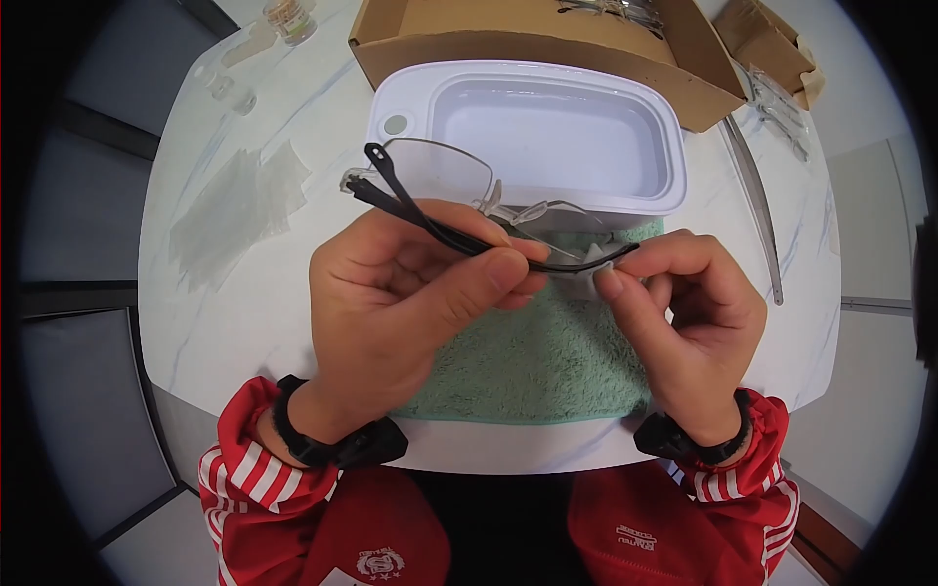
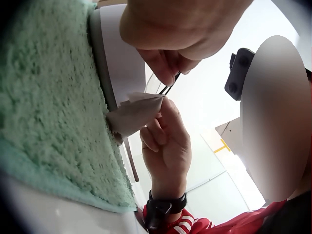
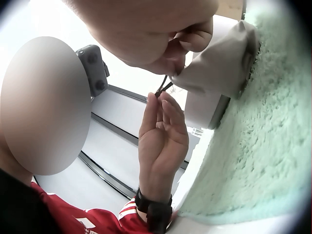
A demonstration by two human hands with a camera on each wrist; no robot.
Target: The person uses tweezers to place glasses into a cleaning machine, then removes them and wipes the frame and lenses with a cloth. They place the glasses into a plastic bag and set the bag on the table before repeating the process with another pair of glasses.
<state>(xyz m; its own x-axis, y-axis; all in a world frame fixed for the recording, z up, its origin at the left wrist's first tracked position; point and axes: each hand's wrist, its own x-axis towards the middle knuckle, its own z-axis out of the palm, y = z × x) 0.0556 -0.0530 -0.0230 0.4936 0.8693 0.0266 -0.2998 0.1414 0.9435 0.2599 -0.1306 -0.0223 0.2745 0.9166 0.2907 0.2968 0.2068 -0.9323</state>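
Note:
Eyeglasses with black temples [image 1: 391, 202] and clear lenses [image 1: 440, 168] are held up above the green towel [image 1: 528, 371]. My left hand [image 1: 401, 303] pinches the temples between thumb and fingers near their middle. The lenses point away, toward the white basin. With thumb and forefinger, my right hand [image 1: 699, 322] pinches a temple tip together with a pale grey cloth [image 3: 219, 63]. That cloth [image 2: 139, 114] hangs down from the right fingertips toward the towel in the left wrist view; much of it is hidden behind the hands in the head view.
A white basin [image 1: 401, 98] stands behind the hands, at the towel's far edge. Behind it is a cardboard box [image 1: 391, 34] with more glasses inside. Clear plastic sleeves [image 1: 234, 215] lie left, small jars [image 1: 290, 21] far left. A long metal strip [image 1: 757, 205] lies right.

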